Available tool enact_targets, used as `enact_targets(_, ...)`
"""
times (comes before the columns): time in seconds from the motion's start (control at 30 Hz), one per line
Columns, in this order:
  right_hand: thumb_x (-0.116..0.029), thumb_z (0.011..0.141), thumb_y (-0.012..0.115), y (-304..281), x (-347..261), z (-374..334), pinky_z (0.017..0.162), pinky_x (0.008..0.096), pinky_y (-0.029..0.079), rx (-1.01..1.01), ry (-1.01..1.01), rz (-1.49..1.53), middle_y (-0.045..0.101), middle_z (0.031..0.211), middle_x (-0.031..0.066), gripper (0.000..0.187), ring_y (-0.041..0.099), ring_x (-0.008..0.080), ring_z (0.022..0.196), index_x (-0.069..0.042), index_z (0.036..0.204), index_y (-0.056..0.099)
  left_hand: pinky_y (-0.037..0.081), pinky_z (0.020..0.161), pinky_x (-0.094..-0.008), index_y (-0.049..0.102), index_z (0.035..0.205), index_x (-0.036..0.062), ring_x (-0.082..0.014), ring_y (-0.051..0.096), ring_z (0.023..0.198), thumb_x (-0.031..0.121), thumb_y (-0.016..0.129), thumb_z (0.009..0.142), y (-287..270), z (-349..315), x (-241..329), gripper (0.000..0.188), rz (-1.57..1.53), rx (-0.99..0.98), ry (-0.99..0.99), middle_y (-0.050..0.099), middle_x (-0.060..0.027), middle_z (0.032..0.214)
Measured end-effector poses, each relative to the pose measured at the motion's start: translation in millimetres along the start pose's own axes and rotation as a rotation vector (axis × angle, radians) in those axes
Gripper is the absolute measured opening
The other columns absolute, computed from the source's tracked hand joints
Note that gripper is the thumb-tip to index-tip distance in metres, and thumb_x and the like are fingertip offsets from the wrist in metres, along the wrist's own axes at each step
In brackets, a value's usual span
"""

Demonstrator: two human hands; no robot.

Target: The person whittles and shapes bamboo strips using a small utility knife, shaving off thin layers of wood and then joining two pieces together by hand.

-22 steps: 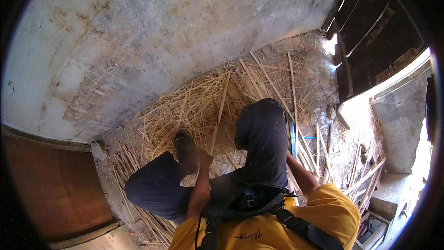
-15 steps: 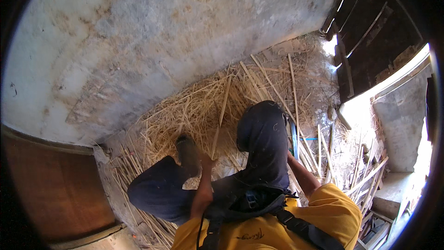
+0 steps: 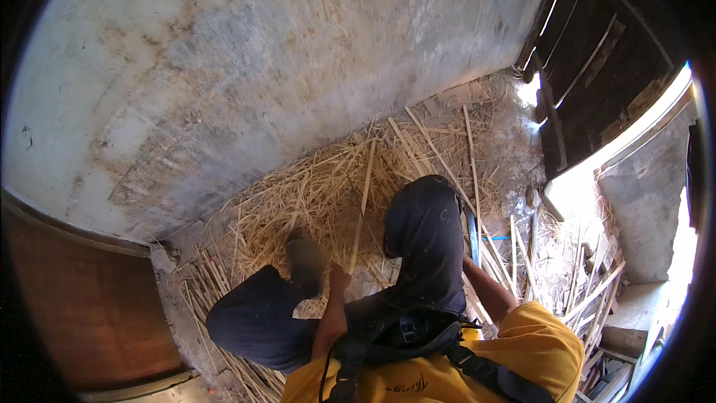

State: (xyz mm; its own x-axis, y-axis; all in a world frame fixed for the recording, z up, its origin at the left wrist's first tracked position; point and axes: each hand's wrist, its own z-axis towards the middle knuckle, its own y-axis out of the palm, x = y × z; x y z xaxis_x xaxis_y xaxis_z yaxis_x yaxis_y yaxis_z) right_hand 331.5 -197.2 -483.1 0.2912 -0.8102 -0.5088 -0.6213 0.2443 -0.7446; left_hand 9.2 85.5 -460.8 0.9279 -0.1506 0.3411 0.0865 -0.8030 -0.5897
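Observation:
My left hand [image 3: 339,279], between my bent legs, is closed around the lower end of a pale split bamboo strip [image 3: 363,205]. The strip points away from me over a heap of shavings [image 3: 306,194]. My right forearm [image 3: 488,289] reaches down beside my right knee [image 3: 425,216]. The leg hides most of my right hand, so its fingers do not show. A narrow bluish, blade-like piece [image 3: 473,233] stands just beyond that hand; whether I hold it cannot be made out. My left foot [image 3: 304,260] rests at the edge of the shavings.
Long bamboo strips [image 3: 471,157] lie beyond my right knee, and more strips [image 3: 212,272] are piled at the left. A stained wall [image 3: 298,60] rises behind the heap. A brown wooden panel [image 3: 86,306] stands left, dark boards [image 3: 597,52] at upper right.
The whole scene sits slightly lower as the view tilts. My left hand keeps its hold on the bamboo strip, which leans a touch less. My right arm stays beside the knee.

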Motion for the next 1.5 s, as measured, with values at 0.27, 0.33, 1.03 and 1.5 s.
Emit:
enact_targets(0.27,-0.033,0.084,0.070,-33,-31,16,0.092,0.0512,0.054,0.146,-0.192,0.077,0.072,0.111,0.0238,0.040,0.068,0.0452,0.105,-0.004,0.110,0.073,0.053,0.095,-0.0468,0.038,0.146,-0.0130,-0.0414,0.065,0.113,0.020,0.074,0.086,-35,31,-1,0.077,0.064,0.392,-0.022,0.062,-0.0316,0.127)
enact_targets(0.33,-0.033,0.084,0.070,-41,-39,22,0.092,0.0511,0.054,0.194,-0.271,0.106,0.072,0.111,0.0238,0.040,0.068,0.0452,0.105,-0.004,0.111,0.073,0.055,0.085,-0.0481,0.049,0.137,-0.0110,-0.0413,0.069,0.099,0.024,0.079,0.083,-71,13,7,0.071,0.221,0.356,0.065,0.068,-0.0286,0.112)
enact_targets(1.03,-0.027,0.103,0.058,-240,-247,21,0.090,0.0316,0.052,0.028,-0.460,0.964,0.070,0.119,0.0113,0.044,0.067,0.0171,0.101,-0.005,0.141,0.054,0.057,0.054,-0.0292,0.033,0.102,0.0111,-0.0185,0.071,0.072,-0.001,0.078,0.087,-308,-295,116,0.049,-0.688,0.500,0.604,0.067,-0.0109,0.089)
enact_targets(1.5,-0.021,0.106,0.057,-344,-450,-101,0.084,0.0316,0.055,-0.151,-0.877,1.106,0.068,0.117,0.0099,0.041,0.069,0.0198,0.100,-0.004,0.142,0.050,0.061,0.067,-0.0320,0.036,0.104,0.0089,-0.0204,0.072,0.083,-0.003,0.073,0.091,-301,-273,147,0.040,-0.910,0.373,0.903,0.068,-0.0135,0.098)
